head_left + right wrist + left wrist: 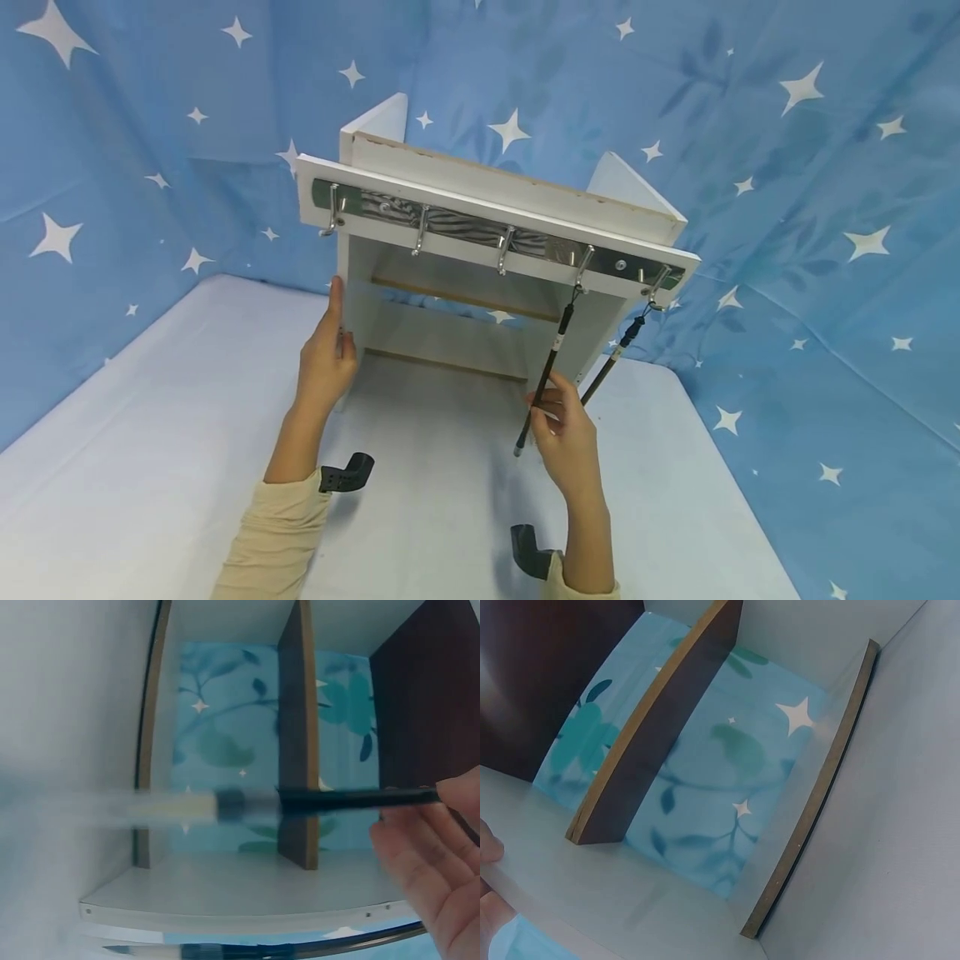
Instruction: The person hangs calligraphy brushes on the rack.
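Observation:
In the head view a white rack (495,187) stands with a row of metal hooks (506,250) along its front board. My left hand (326,367) lies along the rack's left side panel, index finger straight up against it. With thumb and fingers my right hand (570,433) pinches the dark handle of a calligraphy brush (553,350), whose loop hangs on the fourth hook from the left. Pale, blurred bristles of this brush (176,806) show in the right wrist view. A second calligraphy brush (621,350) hangs from the rightmost hook, beside my right hand.
The rack stands on a white-covered table (225,367) before a blue curtain (750,167) with stars. Brown-edged crossboards (656,720) span its inside. Black curved camera mounts (348,473) stick out from both wrists.

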A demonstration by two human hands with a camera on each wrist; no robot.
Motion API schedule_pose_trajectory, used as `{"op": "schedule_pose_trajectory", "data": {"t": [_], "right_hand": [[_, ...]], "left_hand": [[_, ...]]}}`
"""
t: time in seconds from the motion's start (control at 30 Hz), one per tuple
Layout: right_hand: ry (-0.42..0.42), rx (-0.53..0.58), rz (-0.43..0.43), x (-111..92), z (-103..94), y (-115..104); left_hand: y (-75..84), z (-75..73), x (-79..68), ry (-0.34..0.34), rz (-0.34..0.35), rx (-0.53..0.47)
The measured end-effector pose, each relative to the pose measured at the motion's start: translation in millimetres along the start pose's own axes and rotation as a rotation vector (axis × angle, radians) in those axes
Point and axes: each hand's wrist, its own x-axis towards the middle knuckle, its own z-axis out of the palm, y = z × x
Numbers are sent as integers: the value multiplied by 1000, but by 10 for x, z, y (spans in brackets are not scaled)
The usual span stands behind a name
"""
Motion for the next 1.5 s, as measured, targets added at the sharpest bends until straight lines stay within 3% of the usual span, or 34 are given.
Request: {"op": "schedule_pose_trajectory", "data": {"t": [0.17,0.27,0.43,0.53,0.6,0.7,0.87,0.97,1.17,1.33,1.43,1.5], "right_hand": [[54,-31,-68,-27,-105,-49],[138,-8,-90,-45,-201,-50],[370,120,-25,-45,-418,15],[475,142,41,53,-535,106],[479,127,70,181,-586,195],[370,92,92,400,-613,363],[124,57,36,612,-512,594],[79,23,-39,664,-421,637],[169,-22,-239,776,-287,575],[253,-138,-267,774,-258,533],[277,-171,-277,749,-263,531],[280,-179,-291,755,-271,527]], "left_hand": [[23,16,7,3,10,-14],[21,19,5,7,10,-6],[18,24,12,-12,-1,14],[29,23,15,-7,0,30],[39,19,16,3,3,41],[48,5,15,-22,1,74],[45,-137,-39,-224,-8,157],[43,-246,-69,-358,11,216],[128,-432,-48,-584,-53,224],[131,-600,-59,-755,-102,174],[38,-719,-124,-818,-158,155],[-59,-797,-188,-834,-208,203]]}}
